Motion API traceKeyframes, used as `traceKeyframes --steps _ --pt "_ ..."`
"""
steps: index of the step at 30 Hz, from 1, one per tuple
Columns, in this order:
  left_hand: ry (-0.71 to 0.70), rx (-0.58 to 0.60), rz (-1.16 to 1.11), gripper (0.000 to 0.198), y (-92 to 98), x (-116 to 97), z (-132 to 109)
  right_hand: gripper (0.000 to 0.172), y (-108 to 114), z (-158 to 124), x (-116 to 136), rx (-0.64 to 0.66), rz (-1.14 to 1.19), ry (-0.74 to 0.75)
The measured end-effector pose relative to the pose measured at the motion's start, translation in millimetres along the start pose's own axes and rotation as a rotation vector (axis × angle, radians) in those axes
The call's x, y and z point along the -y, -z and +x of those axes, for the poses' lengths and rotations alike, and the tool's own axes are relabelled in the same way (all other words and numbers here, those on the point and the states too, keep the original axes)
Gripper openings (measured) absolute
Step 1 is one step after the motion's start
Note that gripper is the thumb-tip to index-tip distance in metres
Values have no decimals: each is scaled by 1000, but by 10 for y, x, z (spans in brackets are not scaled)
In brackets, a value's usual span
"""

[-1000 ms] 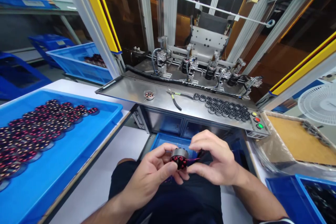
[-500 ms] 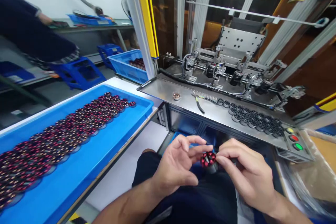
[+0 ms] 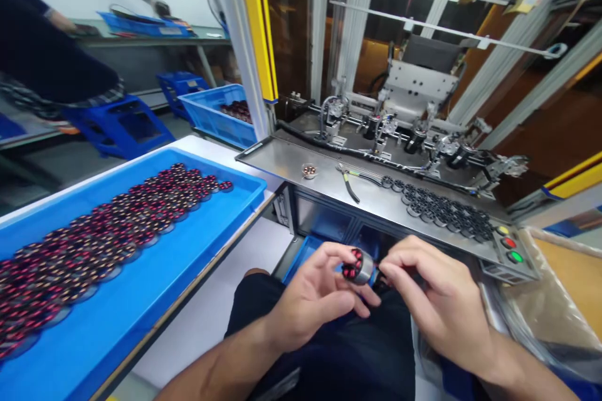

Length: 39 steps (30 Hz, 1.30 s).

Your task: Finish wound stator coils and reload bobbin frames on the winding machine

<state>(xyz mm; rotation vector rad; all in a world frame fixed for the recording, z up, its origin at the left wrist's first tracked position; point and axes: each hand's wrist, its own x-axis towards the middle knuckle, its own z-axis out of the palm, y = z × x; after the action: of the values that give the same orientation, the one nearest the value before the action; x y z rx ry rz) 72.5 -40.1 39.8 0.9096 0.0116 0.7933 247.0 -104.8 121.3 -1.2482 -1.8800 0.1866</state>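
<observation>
Above my lap, a small motor stator point(image 3: 361, 267) with red windings and a grey metal ring is tilted on its side, windings facing left. My left hand point(image 3: 308, 304) has it among the fingers, with the index finger at its upper rim. At the stator's right side, the fingertips of my right hand point(image 3: 437, 304) are pinched together; what they grip is too small to make out. On the metal ledge ahead stand rows of dark stator cores point(image 3: 437, 210), a pair of green-handled pliers point(image 3: 348, 185) and a copper-wound stator point(image 3: 309, 170).
To my left, a large blue tray point(image 3: 221, 225) carries many wound stators point(image 3: 117, 225). A winding machine point(image 3: 395, 125) stands behind the ledge, with a button box point(image 3: 510, 250) at right. Further back are a blue crate point(image 3: 211, 116), blue stools point(image 3: 122, 128) and another person point(image 3: 47, 50).
The stator has turned from upright to lying on its side and shifted slightly left and up. My left fingers have closed around it. The view has swung a little to the right.
</observation>
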Motion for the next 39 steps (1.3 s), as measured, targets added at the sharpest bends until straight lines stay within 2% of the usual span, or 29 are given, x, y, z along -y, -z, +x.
traceKeyframes --steps 3,6,8,9,11,13,14,17,19,22,25,27,29,30,32,33,35,37,39 --pt "-81 -30 -38 35 -12 -103 2 13 -10 46 -12 -28 93 -30" --pt "-62 -61 -133 37 -9 -136 62 8 -7 79 -59 -1 146 78" --pt "72 -68 -172 43 -5 -111 119 6 -7 85 -96 37 177 158" --pt "186 -30 -184 48 -1 -88 145 6 -6 85 -112 57 189 182" --pt "425 137 -221 62 10 -33 182 7 2 85 -133 81 208 206" --pt "514 250 -226 62 21 17 192 7 20 87 -140 88 197 225" --pt "489 250 -213 56 23 34 190 6 31 89 -139 81 178 239" --pt "332 118 -152 30 10 40 165 6 59 91 -126 39 90 256" --pt "254 53 -113 21 -8 13 147 8 64 86 -114 -5 40 217" --pt "85 -24 -50 29 -30 -40 131 11 54 73 -96 -81 24 105" --pt "-35 -54 -86 26 -35 -64 149 12 41 65 -86 -103 83 18" --pt "-10 -84 -154 29 -29 -51 181 12 35 67 -93 -68 154 44" --pt "124 -68 -206 37 -11 -20 214 11 32 76 -111 -27 215 120" --pt "235 3 -224 48 2 -2 226 9 32 81 -122 -15 235 158" --pt "463 216 -253 71 31 28 230 7 38 89 -140 2 255 201" --pt "528 298 -263 74 42 37 223 6 43 90 -145 8 258 212" --pt "526 336 -248 61 45 38 198 6 58 87 -146 17 239 219" --pt "405 238 -177 38 20 20 167 7 68 79 -139 11 198 202" --pt "270 126 -101 26 -22 -8 137 7 65 69 -133 -20 171 173"
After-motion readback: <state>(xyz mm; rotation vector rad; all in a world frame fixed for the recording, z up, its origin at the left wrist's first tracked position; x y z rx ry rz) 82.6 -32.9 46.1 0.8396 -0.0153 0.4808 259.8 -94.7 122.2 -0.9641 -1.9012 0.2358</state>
